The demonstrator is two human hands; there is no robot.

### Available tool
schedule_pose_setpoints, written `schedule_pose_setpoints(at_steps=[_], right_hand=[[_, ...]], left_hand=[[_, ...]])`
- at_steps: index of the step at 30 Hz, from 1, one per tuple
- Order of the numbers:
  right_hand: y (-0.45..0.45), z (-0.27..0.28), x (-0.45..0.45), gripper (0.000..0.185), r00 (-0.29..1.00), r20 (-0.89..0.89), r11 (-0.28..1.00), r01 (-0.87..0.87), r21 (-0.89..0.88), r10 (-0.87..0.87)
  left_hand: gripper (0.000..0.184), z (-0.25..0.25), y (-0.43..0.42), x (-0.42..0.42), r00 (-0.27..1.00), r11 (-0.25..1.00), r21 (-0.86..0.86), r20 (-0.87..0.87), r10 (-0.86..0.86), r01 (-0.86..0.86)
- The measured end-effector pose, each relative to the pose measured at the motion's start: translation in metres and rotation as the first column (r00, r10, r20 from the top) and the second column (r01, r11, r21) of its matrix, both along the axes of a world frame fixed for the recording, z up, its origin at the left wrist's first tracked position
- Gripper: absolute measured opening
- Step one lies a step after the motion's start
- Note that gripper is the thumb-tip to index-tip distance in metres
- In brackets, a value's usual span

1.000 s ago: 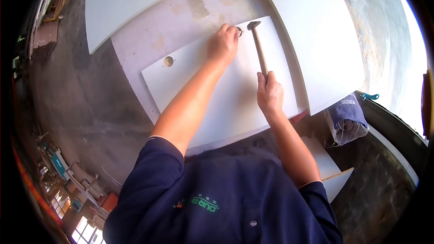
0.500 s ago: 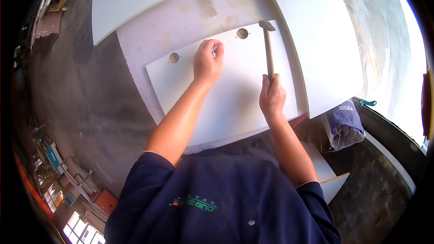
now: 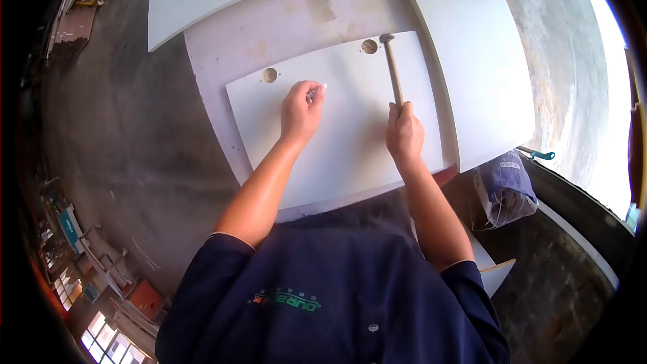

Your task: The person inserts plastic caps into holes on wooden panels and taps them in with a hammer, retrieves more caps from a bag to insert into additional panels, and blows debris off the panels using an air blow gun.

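In front of me lies a white board point(image 3: 350, 135) with two round holes near its far edge, a left hole point(image 3: 269, 75) and a right hole point(image 3: 369, 46). My right hand point(image 3: 406, 135) is wrapped round the wooden handle of a hammer point(image 3: 394, 71), its metal head up beside the right hole. Over the left half of the board, my left hand point(image 3: 302, 109) is closed, with small whitish pieces showing between its fingers. Their kind is too small to make out.
Another white panel point(image 3: 478, 74) lies to the right, and a further panel point(image 3: 222, 0) at the far left, both on the pale work surface point(image 3: 269, 34). A blue and clear bag point(image 3: 505, 189) stands at the lower right, near a teal-handled thing point(image 3: 542, 156).
My left hand has moved down and slightly left, nearer to me. The hammer's head has swung a little left and its handle has dropped slightly. The view has shifted a little.
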State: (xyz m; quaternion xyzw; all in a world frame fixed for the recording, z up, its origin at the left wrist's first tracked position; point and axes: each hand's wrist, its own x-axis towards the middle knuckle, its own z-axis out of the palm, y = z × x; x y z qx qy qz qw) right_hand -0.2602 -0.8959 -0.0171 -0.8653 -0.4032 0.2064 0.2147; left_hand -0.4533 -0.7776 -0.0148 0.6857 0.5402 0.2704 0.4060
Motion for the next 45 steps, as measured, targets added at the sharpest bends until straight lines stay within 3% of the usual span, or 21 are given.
schedule_pose_setpoints(at_steps=[3, 6, 9, 13, 16, 20, 23, 32, 35, 45], right_hand=[[0.002, -0.007, 0.004, 0.036, 0.999, 0.037, 0.989, -0.004, -0.151, 0.009], [-0.002, -0.013, 0.003, 0.031, 0.994, 0.105, 0.998, -0.025, -0.055, 0.031], [-0.009, -0.017, 0.0, 0.03, 0.998, 0.054, 0.99, 0.033, 0.141, -0.04], [-0.008, -0.002, 0.004, 0.03, 0.997, -0.034, 0.98, 0.077, 0.186, -0.071], [-0.018, 0.001, 0.006, 0.03, 0.992, -0.077, 0.975, 0.112, 0.192, -0.098], [-0.044, 0.009, 0.006, 0.031, 0.985, -0.127, 0.969, 0.144, 0.199, -0.12], [-0.068, 0.008, 0.005, 0.032, 0.973, -0.179, 0.968, 0.179, 0.174, -0.148], [-0.124, 0.017, 0.002, 0.034, 0.933, -0.292, 0.972, 0.231, 0.044, -0.209], [-0.131, 0.019, 0.003, 0.035, 0.922, -0.334, 0.975, 0.22, 0.03, -0.197], [-0.143, 0.033, 0.007, 0.033, 0.885, -0.452, 0.989, 0.143, 0.036, -0.112]], left_hand=[[0.021, -0.001, -0.002, 0.001, 1.0, 0.999, 0.031, 0.0, -0.015, 0.015], [0.021, 0.005, -0.006, 0.0, 1.0, 1.0, -0.012, 0.009, -0.021, 0.021], [0.02, 0.005, -0.005, -0.001, 0.999, 0.999, -0.007, 0.019, -0.031, 0.032], [0.019, 0.006, -0.006, 0.005, 0.99, 0.992, -0.029, -0.07, -0.121, 0.119], [0.018, 0.004, 0.0, 0.027, 0.978, 0.978, 0.049, -0.052, -0.201, 0.203], [0.018, -0.001, 0.014, 0.071, 0.896, 0.905, 0.15, -0.278, -0.347, 0.397], [0.016, -0.006, 0.022, 0.1, 0.837, 0.884, 0.078, -0.37, -0.403, 0.461], [0.016, -0.013, 0.021, 0.126, 0.698, 0.826, 0.097, -0.595, -0.399, 0.555], [0.018, -0.01, 0.02, 0.126, 0.698, 0.788, 0.165, -0.595, -0.4, 0.593], [0.025, -0.014, 0.018, 0.14, 0.685, 0.86, 0.022, -0.614, -0.391, 0.51]])
